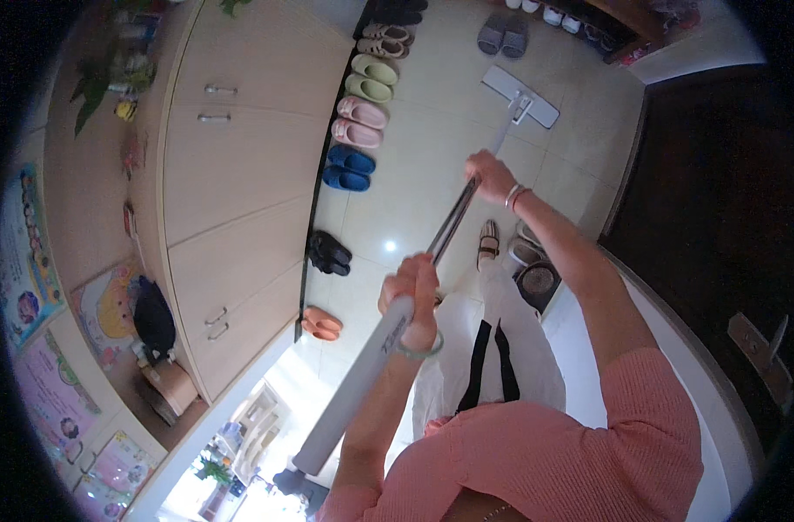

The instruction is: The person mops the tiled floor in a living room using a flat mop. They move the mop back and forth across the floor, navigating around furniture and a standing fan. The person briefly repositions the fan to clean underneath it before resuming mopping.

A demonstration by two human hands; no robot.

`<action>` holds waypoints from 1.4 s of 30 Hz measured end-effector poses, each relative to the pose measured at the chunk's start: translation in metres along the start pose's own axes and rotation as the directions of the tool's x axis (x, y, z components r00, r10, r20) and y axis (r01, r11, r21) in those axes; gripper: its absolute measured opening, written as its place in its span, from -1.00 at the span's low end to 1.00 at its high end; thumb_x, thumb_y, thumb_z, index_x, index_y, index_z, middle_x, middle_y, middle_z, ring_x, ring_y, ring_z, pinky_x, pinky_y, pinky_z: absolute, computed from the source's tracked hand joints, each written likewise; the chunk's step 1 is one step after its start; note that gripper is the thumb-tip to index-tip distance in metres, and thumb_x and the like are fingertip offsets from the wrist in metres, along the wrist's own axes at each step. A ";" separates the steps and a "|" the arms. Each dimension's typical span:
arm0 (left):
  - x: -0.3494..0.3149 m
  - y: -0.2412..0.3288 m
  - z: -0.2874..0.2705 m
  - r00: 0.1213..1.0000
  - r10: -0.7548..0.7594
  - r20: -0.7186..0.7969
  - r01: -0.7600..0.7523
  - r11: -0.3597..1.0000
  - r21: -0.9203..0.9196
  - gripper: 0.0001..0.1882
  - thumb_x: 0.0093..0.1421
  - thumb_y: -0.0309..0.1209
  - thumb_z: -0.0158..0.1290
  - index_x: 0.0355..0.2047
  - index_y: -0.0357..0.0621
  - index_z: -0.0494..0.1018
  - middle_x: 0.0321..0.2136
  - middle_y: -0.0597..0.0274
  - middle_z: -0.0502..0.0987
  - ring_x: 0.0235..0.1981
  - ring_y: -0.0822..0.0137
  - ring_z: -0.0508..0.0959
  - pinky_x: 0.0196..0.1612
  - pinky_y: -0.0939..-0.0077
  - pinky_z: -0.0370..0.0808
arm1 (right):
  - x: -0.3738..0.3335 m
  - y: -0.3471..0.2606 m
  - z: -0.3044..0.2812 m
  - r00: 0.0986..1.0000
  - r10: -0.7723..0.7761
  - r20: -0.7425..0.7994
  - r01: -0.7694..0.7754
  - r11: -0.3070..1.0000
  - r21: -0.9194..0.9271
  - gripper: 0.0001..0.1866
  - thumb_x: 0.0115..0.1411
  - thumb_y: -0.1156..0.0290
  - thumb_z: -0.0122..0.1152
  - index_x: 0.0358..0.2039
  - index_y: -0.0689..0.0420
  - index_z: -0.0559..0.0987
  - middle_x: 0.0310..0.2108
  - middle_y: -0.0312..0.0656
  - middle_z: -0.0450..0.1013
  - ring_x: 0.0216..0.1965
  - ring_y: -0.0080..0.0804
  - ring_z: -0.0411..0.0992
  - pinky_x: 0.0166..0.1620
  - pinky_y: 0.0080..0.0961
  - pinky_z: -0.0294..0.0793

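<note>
I hold a flat mop (453, 224) slantwise in front of me with both hands. My left hand (412, 291), a pale bangle at its wrist, is wrapped round the shaft just at the thick grey-white upper handle (353, 396). Further down the pole my right hand (492, 177) is closed round the metal part, with a bracelet and a red string at the wrist. The white rectangular mop head (536, 97) lies flat on the tiled floor (423, 165), just short of a pair of grey slippers (503, 36).
Along the wooden cabinet (240, 165) at left stand several pairs of shoes, among them blue clogs (349, 168) and orange slippers (322, 324). A dark door (701, 235) is at right. Shoes (525, 250) sit beside my foot (488, 244); a shoe rack (619, 26) stands far right.
</note>
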State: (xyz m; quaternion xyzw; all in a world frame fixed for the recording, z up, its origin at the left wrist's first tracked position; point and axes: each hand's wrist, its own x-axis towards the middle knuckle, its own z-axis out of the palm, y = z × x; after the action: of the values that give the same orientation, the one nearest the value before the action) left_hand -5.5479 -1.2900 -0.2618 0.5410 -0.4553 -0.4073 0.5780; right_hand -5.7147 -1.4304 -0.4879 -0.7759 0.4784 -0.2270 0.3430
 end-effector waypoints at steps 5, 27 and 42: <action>-0.048 0.049 -0.046 0.954 -0.251 -0.162 0.292 0.898 0.328 -0.77 0.19 -0.41 -0.06 -0.57 -0.24 0.41 -0.69 0.36 0.29 -0.64 0.53 0.25 -0.56 0.58 0.19 | -0.036 -0.060 0.049 0.975 0.004 0.222 0.005 0.999 -0.039 -0.91 -0.08 0.38 0.12 -0.61 0.08 0.43 -0.51 -0.19 0.41 -0.32 -0.10 0.39 -0.35 -0.19 0.45; -0.019 0.000 -0.052 0.976 0.019 -0.217 0.005 0.994 0.110 -0.67 0.14 -0.68 0.01 -0.50 -0.14 0.05 -0.61 0.14 0.41 -0.55 0.38 0.35 -0.17 0.29 0.45 | 0.045 -0.050 0.071 0.957 -0.172 0.232 0.165 0.985 0.049 -0.90 -0.07 0.39 0.12 -0.59 0.10 0.42 -0.46 -0.15 0.38 -0.27 -0.08 0.36 -0.28 -0.19 0.43; -0.260 0.173 -0.255 0.882 -0.076 -0.466 0.231 0.930 0.286 -0.71 0.24 -0.42 -0.03 -0.55 0.01 0.11 -0.74 0.35 0.21 -0.59 0.41 0.28 -0.16 0.25 0.40 | -0.187 -0.338 0.243 0.751 -0.290 0.593 0.106 0.939 0.326 -0.91 0.00 0.35 0.11 -0.50 0.08 0.50 -0.44 -0.18 0.45 -0.23 -0.17 0.42 -0.27 -0.17 0.47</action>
State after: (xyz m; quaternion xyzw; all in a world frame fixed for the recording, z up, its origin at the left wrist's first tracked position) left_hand -5.3707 -0.9600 -0.1113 0.7443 -0.3276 -0.2344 0.5327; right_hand -5.4331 -1.0816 -0.3997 -0.7986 0.2133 -0.0515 0.5605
